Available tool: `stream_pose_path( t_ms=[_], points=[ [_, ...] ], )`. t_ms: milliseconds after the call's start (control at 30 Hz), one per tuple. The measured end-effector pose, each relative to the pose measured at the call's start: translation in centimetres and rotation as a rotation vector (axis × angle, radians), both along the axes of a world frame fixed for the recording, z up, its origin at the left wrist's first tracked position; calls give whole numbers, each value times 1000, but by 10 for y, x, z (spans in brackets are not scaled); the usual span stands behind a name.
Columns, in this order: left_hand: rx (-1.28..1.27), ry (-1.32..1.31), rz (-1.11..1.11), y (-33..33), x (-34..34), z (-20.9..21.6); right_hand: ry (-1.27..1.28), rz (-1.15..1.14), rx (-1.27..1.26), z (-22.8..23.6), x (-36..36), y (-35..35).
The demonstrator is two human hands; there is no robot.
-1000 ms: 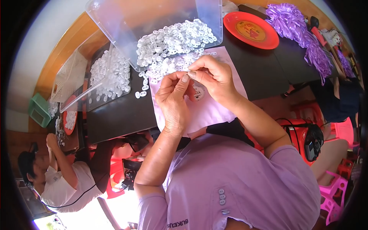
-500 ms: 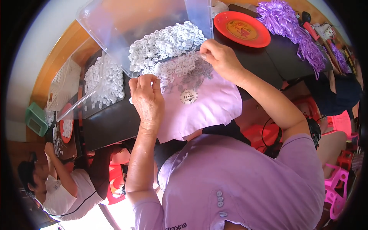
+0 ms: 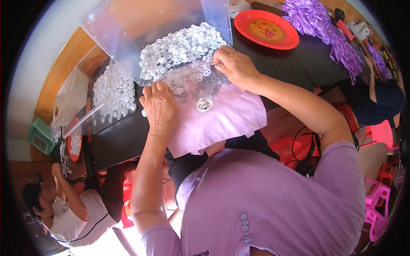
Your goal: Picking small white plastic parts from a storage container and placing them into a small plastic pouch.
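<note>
A pink cloth (image 3: 230, 115) with a round printed badge spreads over the table edge and my lap. On its far part lie small white plastic pieces (image 3: 179, 79) and thin grey metal-looking pieces (image 3: 211, 85). My left hand (image 3: 160, 106) is closed at the cloth's far left corner, fingers curled down by the tub's near edge. My right hand (image 3: 237, 68) pinches at the far right side, thumb against fingers. What either hand grips is too small or hidden to name. Just beyond them, a clear plastic tub (image 3: 113, 40) holds a heap of white oval pieces (image 3: 181, 47).
Left of the tub is another clear container (image 3: 99, 112) of white pieces, with a white basket (image 3: 70, 96) and a green basket (image 3: 41, 136) beyond. A red plate (image 3: 265, 30) and purple ribbons (image 3: 316, 25) lie at right. A co-worker (image 3: 79, 209) sits at left.
Both hands have shifted slightly left along with the whole scene. My right hand has turned a little, and more grey pieces show beside it. The white pieces between my hands have shifted.
</note>
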State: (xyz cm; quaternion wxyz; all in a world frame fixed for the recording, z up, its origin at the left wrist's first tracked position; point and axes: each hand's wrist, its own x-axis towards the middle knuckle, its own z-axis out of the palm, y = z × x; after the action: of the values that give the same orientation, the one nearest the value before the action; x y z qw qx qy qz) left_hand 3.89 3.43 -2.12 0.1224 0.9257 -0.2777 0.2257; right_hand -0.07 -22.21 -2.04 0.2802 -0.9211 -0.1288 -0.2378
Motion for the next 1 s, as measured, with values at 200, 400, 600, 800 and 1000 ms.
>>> stream_pose_path(
  t_ms=[200, 400, 600, 800, 1000],
  points=[
    [-18, -96, 4, 5, 8, -1, -31, 2, -31, -1, 2, 1],
    [-804, 93, -169, -3, -21, 20, -101, 43, 183, 22, -11, 15],
    [-1470, 925, -233, -16, -36, 22, -34, 189, 547, 23, -15, 64],
    [-1537, 1010, -244, -21, -39, 21, 18, 182, 595, 13, -14, 79],
    [-1508, 1061, -230, -24, -40, 17, 23, 181, 548, 11, -14, 79]
  ],
)
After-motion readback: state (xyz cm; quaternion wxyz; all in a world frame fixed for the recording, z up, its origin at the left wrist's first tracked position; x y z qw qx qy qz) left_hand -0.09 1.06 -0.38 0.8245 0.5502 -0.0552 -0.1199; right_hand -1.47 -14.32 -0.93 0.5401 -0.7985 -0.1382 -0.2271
